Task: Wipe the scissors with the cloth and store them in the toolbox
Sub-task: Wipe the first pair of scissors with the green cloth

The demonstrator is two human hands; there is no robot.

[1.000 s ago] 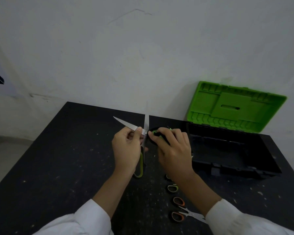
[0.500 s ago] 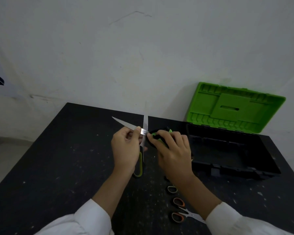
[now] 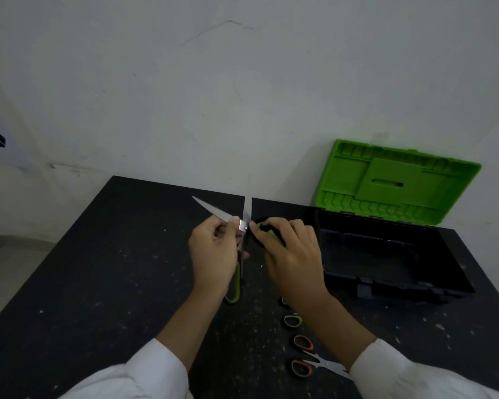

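Note:
Above the black table (image 3: 98, 269) I hold green-handled scissors (image 3: 213, 210) with the blades spread wide, one pointing up-left and the other straight up. My left hand (image 3: 213, 254) grips the lower handle loop, its thumb pressed by the pivot. My right hand (image 3: 291, 254) curls round the other black-and-green handle just right of the pivot. The toolbox (image 3: 401, 286) stands at the right, with a black base and a green lid (image 3: 395, 182) leaning open against the wall. I see no cloth.
Under my right forearm lie orange-handled scissors (image 3: 303, 367) and a green-handled pair (image 3: 293, 321), partly hidden. The white wall rises directly behind the table's far edge. The table's left edge drops to the floor.
Both hands and the scissors have barely shifted. The blades stay spread at about the same angle and both grips are unchanged.

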